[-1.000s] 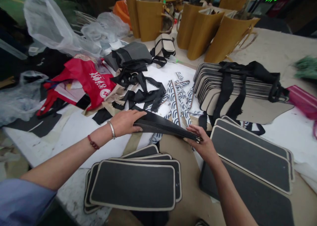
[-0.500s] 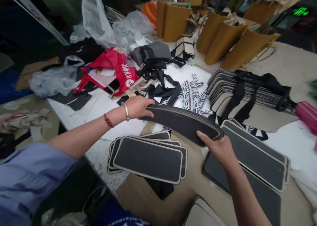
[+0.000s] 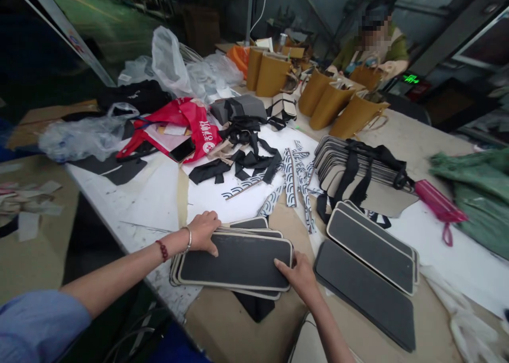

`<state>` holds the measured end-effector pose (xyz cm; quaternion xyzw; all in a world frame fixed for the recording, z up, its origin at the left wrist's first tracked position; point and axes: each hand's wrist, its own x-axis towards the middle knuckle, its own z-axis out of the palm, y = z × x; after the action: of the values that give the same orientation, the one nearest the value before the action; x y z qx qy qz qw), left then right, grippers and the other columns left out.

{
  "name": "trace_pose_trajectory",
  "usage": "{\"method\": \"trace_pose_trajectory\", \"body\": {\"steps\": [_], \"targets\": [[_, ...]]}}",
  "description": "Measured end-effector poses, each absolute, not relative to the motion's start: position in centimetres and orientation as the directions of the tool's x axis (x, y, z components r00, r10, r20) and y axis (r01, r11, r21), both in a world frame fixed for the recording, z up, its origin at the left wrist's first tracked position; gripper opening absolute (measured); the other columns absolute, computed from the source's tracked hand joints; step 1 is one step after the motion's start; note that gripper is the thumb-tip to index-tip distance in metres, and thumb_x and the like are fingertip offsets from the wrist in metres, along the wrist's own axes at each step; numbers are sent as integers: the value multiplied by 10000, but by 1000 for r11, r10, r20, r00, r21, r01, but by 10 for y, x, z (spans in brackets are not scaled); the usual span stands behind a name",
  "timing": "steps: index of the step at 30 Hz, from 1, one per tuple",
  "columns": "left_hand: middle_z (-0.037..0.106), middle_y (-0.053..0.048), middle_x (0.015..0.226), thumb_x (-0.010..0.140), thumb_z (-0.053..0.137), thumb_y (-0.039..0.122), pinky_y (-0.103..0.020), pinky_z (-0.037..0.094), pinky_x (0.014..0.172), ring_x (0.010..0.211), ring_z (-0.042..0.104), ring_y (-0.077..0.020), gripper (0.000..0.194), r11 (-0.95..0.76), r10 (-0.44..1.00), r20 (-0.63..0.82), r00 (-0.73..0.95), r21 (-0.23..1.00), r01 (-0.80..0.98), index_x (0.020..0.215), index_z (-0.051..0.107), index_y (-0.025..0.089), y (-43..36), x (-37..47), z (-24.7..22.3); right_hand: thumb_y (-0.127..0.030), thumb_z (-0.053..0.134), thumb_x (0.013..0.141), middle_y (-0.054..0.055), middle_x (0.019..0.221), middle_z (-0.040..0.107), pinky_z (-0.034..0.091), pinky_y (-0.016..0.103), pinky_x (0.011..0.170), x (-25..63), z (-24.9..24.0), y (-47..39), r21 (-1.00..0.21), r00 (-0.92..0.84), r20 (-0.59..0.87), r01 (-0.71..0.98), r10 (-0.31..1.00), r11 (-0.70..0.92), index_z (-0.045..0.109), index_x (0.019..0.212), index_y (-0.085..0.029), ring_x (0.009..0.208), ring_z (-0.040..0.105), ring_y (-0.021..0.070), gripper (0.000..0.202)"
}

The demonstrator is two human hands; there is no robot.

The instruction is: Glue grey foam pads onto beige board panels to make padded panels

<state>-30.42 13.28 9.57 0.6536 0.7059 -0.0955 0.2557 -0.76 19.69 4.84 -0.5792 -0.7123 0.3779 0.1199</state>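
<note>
Both my hands are on a pile of dark grey panels (image 3: 242, 259), rounded rectangles with beige borders, lying fanned at the table's near edge. My left hand (image 3: 202, 235) grips the top panel's upper left edge, thumb on its face and fingers over the back edge. Around the right end of the panel closes my right hand (image 3: 298, 278), thumb on top; its other fingers are partly hidden. To the right lie a plain dark panel stack (image 3: 363, 294) and more beige-bordered panels (image 3: 374, 246).
Behind are patterned strips (image 3: 290, 177), black straps (image 3: 254, 156), a red bag (image 3: 186, 124) and a strapped panel bundle (image 3: 350, 167). Mustard-coloured bags (image 3: 274, 74) stand at the back, near another person (image 3: 369, 45). A pink pouch (image 3: 439, 201) and green cloth (image 3: 481, 193) lie right.
The bent dark panel stack I held above the table has left my hands. Both hands have come down onto the left pile. My view has tilted up, bringing another person into sight.
</note>
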Motion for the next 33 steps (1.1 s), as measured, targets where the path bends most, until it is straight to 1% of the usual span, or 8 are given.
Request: {"method": "trace_pose_trajectory", "body": {"steps": [3,9,15,20,23,26,30,33], "targets": [[555,-156,1031,438,747,472,-379,413,814,968,504,-300,637,127,856,-518,-8,194,973,942,560,129,131,-304,94,-503,664,536,99,752,601,458,403,720,-6,43,195,-639,-262,-144,761,954,112,573,703,-173,788,562,294,381],[568,-127,1024,375,751,504,-373,421,804,961,522,-300,811,154,855,-518,-28,202,967,1069,494,172,136,-303,93,-432,705,496,54,805,623,485,360,678,-7,31,199,-819,-252,-189,574,949,-11,546,947,-170,784,589,262,546],[572,-175,1026,373,717,564,-425,426,775,954,532,-346,703,97,813,-582,0,135,986,926,570,154,142,-297,102,-401,697,516,47,738,620,489,356,643,-10,37,202,-826,-275,-211,564,938,-21,548,792,-184,741,592,262,381],[623,-113,980,484,690,502,-371,433,709,869,589,-301,609,160,819,-573,-33,173,972,983,509,204,129,-290,122,-396,679,553,21,748,601,493,331,641,-7,50,188,-871,-264,-258,480,929,-106,471,888,-188,713,589,223,446],[644,-76,912,559,662,455,-340,421,670,829,602,-283,504,150,862,-504,-60,141,978,972,483,227,110,-279,137,-411,669,590,21,805,590,490,326,689,0,55,178,-894,-302,-262,433,917,-113,440,915,-197,770,583,215,451],[633,-84,904,641,617,398,-373,401,711,830,590,-285,403,100,915,-399,-60,80,992,963,475,201,84,-263,151,-415,664,615,25,848,572,483,330,728,10,59,168,-913,-339,-218,403,915,-68,432,943,-196,809,569,212,457],[604,-91,894,716,573,325,-396,365,764,848,554,-271,284,66,956,-289,-51,41,997,940,496,169,48,-242,158,-385,674,625,52,1063,556,447,342,838,25,68,151,-937,-409,-181,348,894,-30,404,1133,-208,945,544,210,602],[575,-103,991,732,573,264,-386,347,778,890,528,-256,325,49,970,-239,-32,64,997,1029,488,166,29,-232,157,-404,655,645,50,1034,589,442,339,846,35,73,139,-929,-441,-160,370,883,17,495,1062,-204,949,548,221,490]]}}
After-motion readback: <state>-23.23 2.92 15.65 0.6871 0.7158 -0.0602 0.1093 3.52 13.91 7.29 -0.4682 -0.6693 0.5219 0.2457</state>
